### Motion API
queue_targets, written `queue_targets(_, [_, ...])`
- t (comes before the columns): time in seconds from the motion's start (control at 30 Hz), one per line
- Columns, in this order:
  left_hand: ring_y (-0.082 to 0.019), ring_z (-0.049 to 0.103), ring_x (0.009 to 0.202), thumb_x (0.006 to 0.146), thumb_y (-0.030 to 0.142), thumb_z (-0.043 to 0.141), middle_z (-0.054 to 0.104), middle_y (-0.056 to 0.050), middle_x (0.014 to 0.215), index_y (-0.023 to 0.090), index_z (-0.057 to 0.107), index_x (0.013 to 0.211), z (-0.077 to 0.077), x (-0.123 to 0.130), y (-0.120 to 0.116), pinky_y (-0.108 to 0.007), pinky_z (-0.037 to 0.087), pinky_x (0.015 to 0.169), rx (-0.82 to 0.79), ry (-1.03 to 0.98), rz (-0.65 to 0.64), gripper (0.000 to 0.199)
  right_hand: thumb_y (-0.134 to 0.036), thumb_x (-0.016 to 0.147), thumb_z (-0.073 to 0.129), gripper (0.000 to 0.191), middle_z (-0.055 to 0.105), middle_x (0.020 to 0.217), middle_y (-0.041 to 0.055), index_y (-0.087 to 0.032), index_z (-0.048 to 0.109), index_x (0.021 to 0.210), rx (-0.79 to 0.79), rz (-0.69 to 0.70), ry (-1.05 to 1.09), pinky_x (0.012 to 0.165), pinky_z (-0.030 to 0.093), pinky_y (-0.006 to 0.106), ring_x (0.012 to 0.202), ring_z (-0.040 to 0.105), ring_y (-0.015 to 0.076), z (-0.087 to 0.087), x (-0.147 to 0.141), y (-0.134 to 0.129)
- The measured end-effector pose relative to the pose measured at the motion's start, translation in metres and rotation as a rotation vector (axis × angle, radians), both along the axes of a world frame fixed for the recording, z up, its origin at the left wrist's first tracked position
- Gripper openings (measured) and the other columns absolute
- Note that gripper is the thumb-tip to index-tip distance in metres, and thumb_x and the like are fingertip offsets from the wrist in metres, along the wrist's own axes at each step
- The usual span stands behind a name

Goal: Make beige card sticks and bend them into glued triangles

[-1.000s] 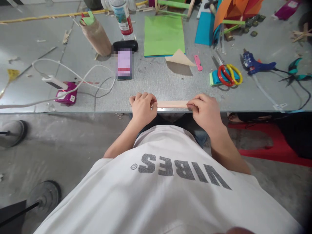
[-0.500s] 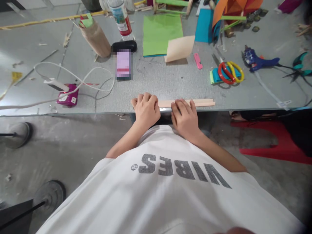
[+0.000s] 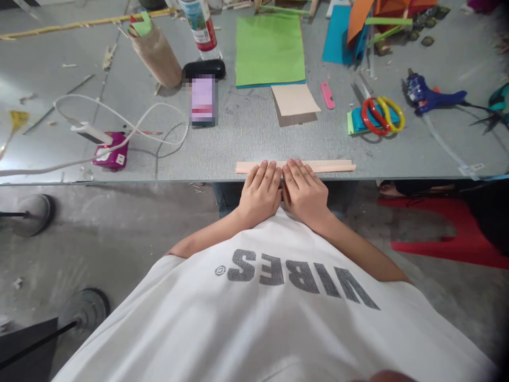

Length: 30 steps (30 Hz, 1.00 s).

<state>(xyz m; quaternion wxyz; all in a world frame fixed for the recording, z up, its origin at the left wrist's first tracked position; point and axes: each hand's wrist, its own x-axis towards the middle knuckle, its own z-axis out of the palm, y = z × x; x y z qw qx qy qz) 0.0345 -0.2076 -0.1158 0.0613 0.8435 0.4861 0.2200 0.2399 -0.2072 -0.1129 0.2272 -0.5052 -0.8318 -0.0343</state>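
A long, narrow strip of pale pink folded paper (image 3: 336, 166) lies along the front edge of the grey table (image 3: 214, 143). On its middle rest the fingertips of my left hand (image 3: 260, 193), palm down and fingers stretched out. Right beside it, my right hand (image 3: 306, 193) lies on the strip in the same way, its fingers extended. Both hands touch the paper without gripping it, and their thumb sides nearly meet. Beyond the strip sits a folded cream sheet (image 3: 295, 100), near a green paper stack (image 3: 270, 50).
Scissors (image 3: 384, 115) lie on small folded papers, left of a blue glue gun (image 3: 435, 95). A pink cutter (image 3: 327, 95), a phone (image 3: 202, 101), a bottle (image 3: 201, 29) and a purple plug adapter (image 3: 113, 151) with a looping white cable are also there. A red stool (image 3: 433, 228) stands at right.
My left hand has slid right along the strip, baring its left end, and its fingers have straightened. My right hand has shifted slightly, fingers closer together. The cream sheet's raised flap has dropped toward me.
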Motion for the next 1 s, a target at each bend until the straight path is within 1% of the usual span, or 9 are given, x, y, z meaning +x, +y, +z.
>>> queue_targets(0.13, [-0.043, 0.054, 0.183, 0.123, 0.036, 0.055, 0.059, -0.026, 0.19, 0.011, 0.065, 0.18, 0.008, -0.003, 0.001, -0.069, 0.043, 0.154, -0.009, 0.024, 0.007, 0.063, -0.033, 0.125, 0.056, 0.054, 0.072, 0.176, 0.0223, -0.011, 0.078, 0.169, -0.014, -0.093, 0.009, 0.144, 0.056, 0.06, 0.167, 0.071, 0.0418, 0.007, 0.012, -0.007])
queue_targets(0.3, [-0.047, 0.052, 0.184, 0.122, 0.036, 0.061, 0.057, -0.027, 0.191, 0.012, 0.063, 0.182, 0.018, -0.001, -0.001, -0.073, 0.04, 0.153, -0.055, 0.029, 0.008, 0.065, -0.034, 0.124, 0.058, 0.053, 0.075, 0.173, 0.0244, -0.008, 0.08, 0.165, 0.047, -0.22, -0.005, 0.139, 0.059, 0.06, 0.164, 0.074, 0.0437, 0.012, 0.046, -0.017])
queue_targets(0.47, [-0.047, 0.053, 0.183, 0.121, 0.038, 0.063, 0.059, -0.027, 0.19, 0.013, 0.063, 0.182, 0.021, -0.004, 0.0, -0.071, 0.041, 0.153, -0.066, 0.03, -0.002, 0.065, -0.036, 0.121, 0.062, 0.056, 0.076, 0.171, 0.0277, -0.009, 0.078, 0.167, 0.023, -0.316, -0.02, 0.133, 0.063, 0.067, 0.16, 0.076, 0.0485, 0.016, 0.073, -0.021])
queue_targets(0.63, [-0.046, 0.058, 0.18, 0.121, 0.039, 0.063, 0.063, -0.027, 0.187, 0.014, 0.063, 0.182, 0.013, -0.029, 0.0, -0.071, 0.044, 0.152, -0.03, -0.008, 0.062, 0.066, -0.034, 0.124, 0.056, 0.055, 0.075, 0.172, 0.0285, -0.006, 0.078, 0.166, 0.005, -0.307, -0.03, 0.131, 0.063, 0.064, 0.157, 0.077, 0.0478, 0.023, 0.08, -0.024])
queue_targets(0.73, [-0.046, 0.059, 0.18, 0.122, 0.041, 0.059, 0.063, -0.029, 0.186, 0.012, 0.062, 0.182, 0.009, -0.048, -0.002, -0.074, 0.043, 0.152, -0.001, -0.021, 0.113, 0.067, -0.033, 0.124, 0.054, 0.054, 0.077, 0.171, 0.0266, -0.01, 0.08, 0.165, 0.005, -0.304, -0.019, 0.127, 0.064, 0.064, 0.155, 0.077, 0.0476, 0.023, 0.081, -0.023])
queue_targets(0.83, [-0.045, 0.059, 0.179, 0.124, 0.043, 0.057, 0.064, -0.028, 0.186, 0.014, 0.063, 0.18, 0.007, -0.059, -0.004, -0.076, 0.038, 0.154, 0.031, -0.017, 0.128, 0.063, -0.034, 0.124, 0.055, 0.048, 0.081, 0.163, 0.0266, -0.014, 0.086, 0.155, 0.036, -0.293, -0.004, 0.117, 0.062, 0.064, 0.146, 0.078, 0.0484, 0.021, 0.085, -0.019])
queue_targets(0.9, [-0.044, 0.061, 0.177, 0.124, 0.042, 0.056, 0.068, -0.027, 0.182, 0.018, 0.069, 0.174, 0.005, -0.061, -0.003, -0.078, 0.036, 0.153, 0.065, -0.02, 0.139, 0.056, -0.037, 0.124, 0.057, 0.042, 0.086, 0.149, 0.025, -0.017, 0.09, 0.141, 0.071, -0.284, 0.001, 0.108, 0.058, 0.062, 0.131, 0.079, 0.0458, 0.021, 0.09, -0.015])
queue_targets(0.97, [-0.041, 0.071, 0.165, 0.124, 0.04, 0.058, 0.079, -0.023, 0.167, 0.025, 0.078, 0.162, 0.002, -0.062, 0.0, -0.078, 0.036, 0.151, 0.112, -0.037, 0.174, 0.045, -0.04, 0.124, 0.059, 0.038, 0.089, 0.132, 0.0206, -0.021, 0.092, 0.124, 0.111, -0.274, -0.007, 0.102, 0.053, 0.06, 0.116, 0.078, 0.0407, 0.022, 0.096, -0.011])
queue_targets(1.0, [-0.038, 0.078, 0.152, 0.124, 0.039, 0.06, 0.086, -0.02, 0.152, 0.029, 0.082, 0.153, 0.001, -0.063, 0.003, -0.076, 0.038, 0.15, 0.133, -0.05, 0.194, 0.038, -0.041, 0.124, 0.06, 0.037, 0.09, 0.125, 0.0182, -0.023, 0.091, 0.116, 0.131, -0.268, -0.012, 0.1, 0.052, 0.058, 0.11, 0.077, 0.0381, 0.023, 0.1, -0.009])
